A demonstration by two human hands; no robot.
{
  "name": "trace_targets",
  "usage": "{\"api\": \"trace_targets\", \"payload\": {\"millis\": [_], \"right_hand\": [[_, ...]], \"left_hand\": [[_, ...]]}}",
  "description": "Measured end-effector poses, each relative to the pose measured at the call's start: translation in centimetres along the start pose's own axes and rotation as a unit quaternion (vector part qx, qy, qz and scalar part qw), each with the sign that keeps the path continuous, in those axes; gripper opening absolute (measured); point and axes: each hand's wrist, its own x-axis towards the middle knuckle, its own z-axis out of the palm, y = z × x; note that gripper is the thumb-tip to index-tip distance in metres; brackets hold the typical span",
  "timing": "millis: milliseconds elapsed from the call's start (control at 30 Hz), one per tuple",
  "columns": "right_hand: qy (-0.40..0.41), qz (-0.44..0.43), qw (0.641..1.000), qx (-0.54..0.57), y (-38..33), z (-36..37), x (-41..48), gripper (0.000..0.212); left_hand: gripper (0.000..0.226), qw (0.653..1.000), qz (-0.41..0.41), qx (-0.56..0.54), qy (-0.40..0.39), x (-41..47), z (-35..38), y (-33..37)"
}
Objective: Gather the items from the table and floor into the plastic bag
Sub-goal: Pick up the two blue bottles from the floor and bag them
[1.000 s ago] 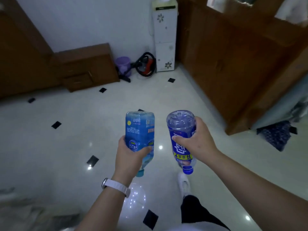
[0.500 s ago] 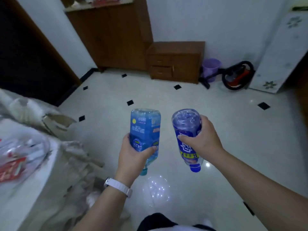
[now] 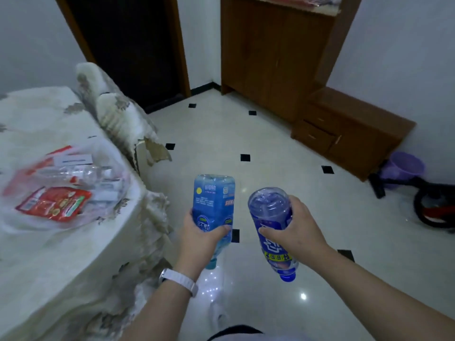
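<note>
My left hand [image 3: 200, 238] grips a light blue plastic bottle [image 3: 212, 200], held upside down with its cap pointing at the floor. A dark blue plastic bottle [image 3: 269, 212], also cap down, is held in my right hand [image 3: 299, 228]. Both hang above the tiled floor, just right of the table [image 3: 61, 262]. On that table, at the left, lies a clear plastic bag [image 3: 64, 185] holding a red packet [image 3: 53, 203] and several pale items. The bag is blurred.
A cloth-covered chair [image 3: 118, 119] stands against the table's far corner. A tall wooden cabinet [image 3: 273, 50] and a low drawer unit [image 3: 349, 134] line the back wall. At the right sit a purple bucket [image 3: 403, 167] and a red and black appliance [image 3: 435, 207]. A dark doorway [image 3: 128, 45] lies behind.
The view has swung left: the table, the bag and the chair have come into sight, and the cabinet has shifted right. Both hands keep the bottles in the same upside-down hold.
</note>
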Motion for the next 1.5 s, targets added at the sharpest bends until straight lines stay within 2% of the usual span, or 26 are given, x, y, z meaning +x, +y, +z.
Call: {"api": "trace_targets", "payload": {"millis": [133,300,567,800,900,1033,1167,1300,1500], "right_hand": [[-0.009,-0.040,0.999,-0.007,-4.6,3.0,6.0,0.081],[-0.070,-0.075,0.995,0.018,-9.4,7.7,10.5,0.070],[-0.199,-0.137,0.970,0.024,-15.2,17.5,16.4,0.075],[-0.331,-0.181,0.925,0.036,-20.5,25.2,23.2,0.078],[-0.374,-0.193,0.906,0.049,-24.0,27.1,26.4,0.081],[-0.427,-0.219,0.876,0.053,-28.2,29.1,30.6,0.077],[-0.455,-0.237,0.857,0.050,-31.0,31.4,33.3,0.078],[-0.485,-0.229,0.843,0.032,-32.7,33.1,33.8,0.083],[-0.483,-0.231,0.844,0.016,-34.8,35.0,32.7,0.071]], "left_hand": [[0.062,0.999,0.006,-0.026,0.031,5.8,-3.8,0.6],[0.062,0.993,-0.005,-0.045,0.113,9.4,-9.0,0.8],[0.069,0.959,-0.049,-0.039,0.276,11.8,-16.9,-0.4],[0.071,0.904,-0.096,-0.043,0.414,16.1,-21.1,-0.8],[0.073,0.864,-0.130,-0.058,0.482,18.8,-23.3,0.1],[0.066,0.817,-0.158,-0.059,0.552,22.3,-26.4,1.0],[0.062,0.780,-0.185,-0.086,0.592,24.9,-28.5,0.3],[0.072,0.755,-0.210,-0.095,0.613,26.5,-30.3,-0.6],[0.079,0.760,-0.271,-0.028,0.590,28.1,-31.8,-1.7]]}}
